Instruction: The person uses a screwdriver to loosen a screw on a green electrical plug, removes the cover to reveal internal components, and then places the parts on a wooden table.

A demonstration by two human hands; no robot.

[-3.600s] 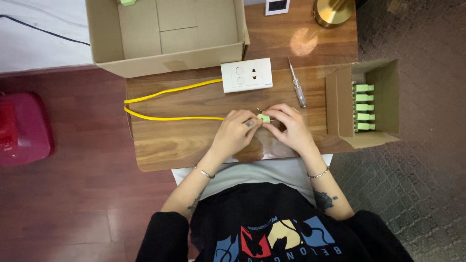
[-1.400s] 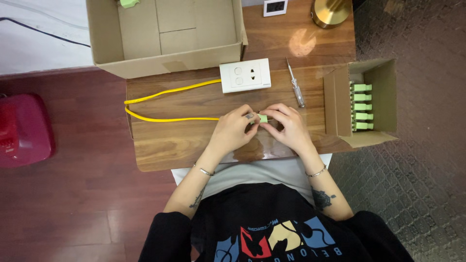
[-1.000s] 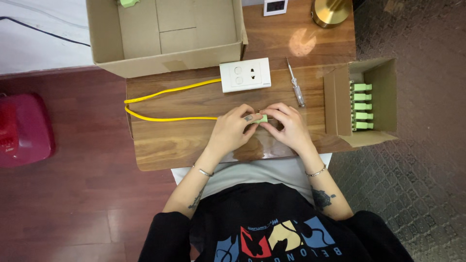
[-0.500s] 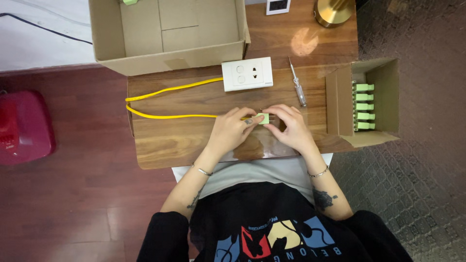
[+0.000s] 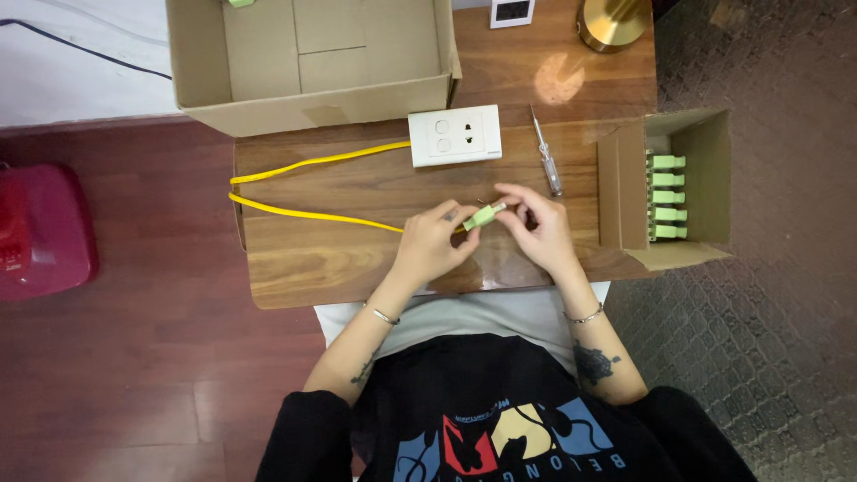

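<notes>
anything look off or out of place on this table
Nothing stands out. The left hand and right hand hold a small green connector on the yellow cable. The white socket plate, screwdriver and the small box of green connectors lie tidy.

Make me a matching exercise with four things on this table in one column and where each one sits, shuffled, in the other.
Things:
1. white socket plate
2. screwdriver
3. yellow cable
4. green connector

Places:
A. pinched between both hands
B. looping across the table's left half
C. just below the large cardboard box
D. lying between the socket plate and the small box

Pairs: 1-C, 2-D, 3-B, 4-A
</notes>
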